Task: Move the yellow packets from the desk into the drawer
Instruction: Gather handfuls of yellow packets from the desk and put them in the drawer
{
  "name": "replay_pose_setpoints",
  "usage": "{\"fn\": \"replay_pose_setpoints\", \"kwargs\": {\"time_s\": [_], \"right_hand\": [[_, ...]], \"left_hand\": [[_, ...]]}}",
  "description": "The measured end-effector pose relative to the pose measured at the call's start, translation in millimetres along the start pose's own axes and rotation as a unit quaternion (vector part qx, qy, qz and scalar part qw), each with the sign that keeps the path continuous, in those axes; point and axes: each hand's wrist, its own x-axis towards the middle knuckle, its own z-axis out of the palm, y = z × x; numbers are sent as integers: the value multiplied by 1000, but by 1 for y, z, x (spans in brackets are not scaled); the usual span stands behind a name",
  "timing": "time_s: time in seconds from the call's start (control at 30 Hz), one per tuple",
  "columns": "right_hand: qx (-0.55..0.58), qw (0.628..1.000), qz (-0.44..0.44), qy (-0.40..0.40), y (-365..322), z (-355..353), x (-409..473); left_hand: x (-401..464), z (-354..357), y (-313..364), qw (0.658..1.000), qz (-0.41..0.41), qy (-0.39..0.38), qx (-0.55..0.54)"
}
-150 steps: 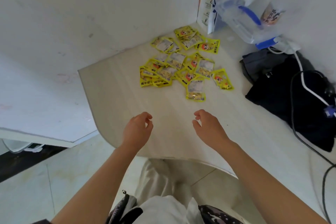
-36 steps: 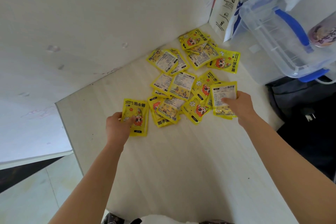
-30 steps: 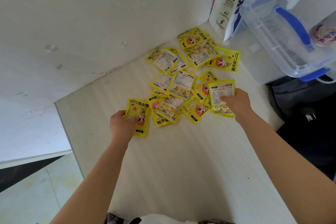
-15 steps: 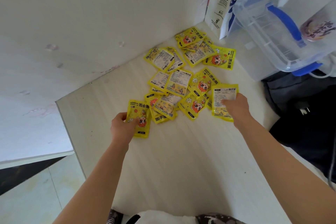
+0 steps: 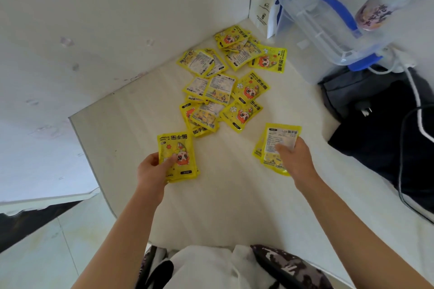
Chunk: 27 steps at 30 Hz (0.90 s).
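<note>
Now both hands (image 5: 150, 171) nearer, packets (image 5: 177, 156) clear of the pile (image 5: 223, 87).

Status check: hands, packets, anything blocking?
Left hand grips one yellow packet; right hand grips packets. Pile remains on desk. Drawer not in view. Nothing blocking.

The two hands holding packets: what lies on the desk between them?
Head view: only bare desk lies between left hand and right hand; the packet pile sits farther back.
</note>
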Motion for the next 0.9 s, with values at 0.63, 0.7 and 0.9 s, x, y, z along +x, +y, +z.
{"fn": "replay_pose_setpoints", "kwargs": {"time_s": [0.63,0.7,0.9], "right_hand": [[100,985,66,124,125,33,-224],[112,981,64,148,139,28,-252],[166,959,81,213,190,15,-333]], "left_hand": [[-56,-57,-62,949,33,-272,153],[-70,-61,-72,939,28,-298,170],[-118,-56,-110,894,31,-381,233]]}}
